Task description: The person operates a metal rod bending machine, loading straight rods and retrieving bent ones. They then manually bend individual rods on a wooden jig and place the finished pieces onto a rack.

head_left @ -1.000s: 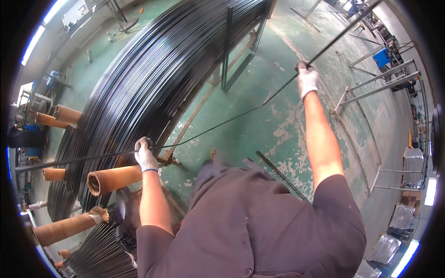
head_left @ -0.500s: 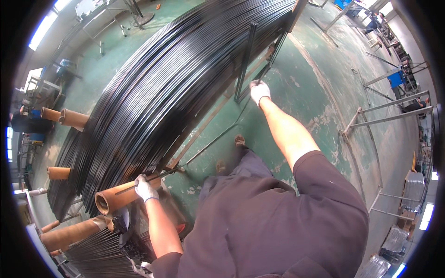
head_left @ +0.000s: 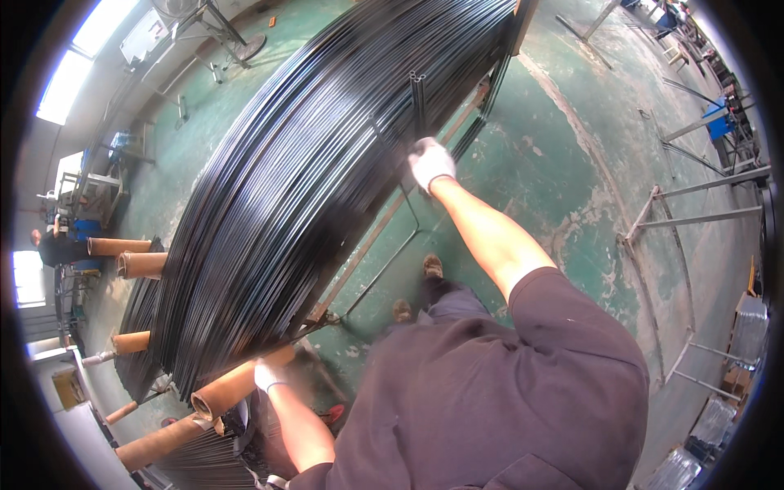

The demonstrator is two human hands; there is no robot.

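Observation:
A long, bowed stack of thin black rods (head_left: 269, 188) lies slantwise before me. My right hand (head_left: 431, 166), in a white glove, is closed at the stack's right edge, just below a cluster of upright black bars (head_left: 418, 102). From its fingers a thin dark rod (head_left: 382, 135), blurred, reaches over the stack. My left hand (head_left: 269, 374), also gloved, is beside a brown cardboard tube (head_left: 233, 389) at the stack's near end. Motion smears its fingers, and whether they hold anything is unclear.
More cardboard tubes (head_left: 143, 264) jut from the stack's left side. Another bundle of black rods (head_left: 204, 461) lies at lower left. A metal frame (head_left: 694, 219) stands on the green floor to the right. A person (head_left: 57, 245) is at far left.
My right hand has moved left and slightly down, bringing the dark rod over the stack. My left hand has shifted; the rod that lay across the cardboard tube no longer shows there.

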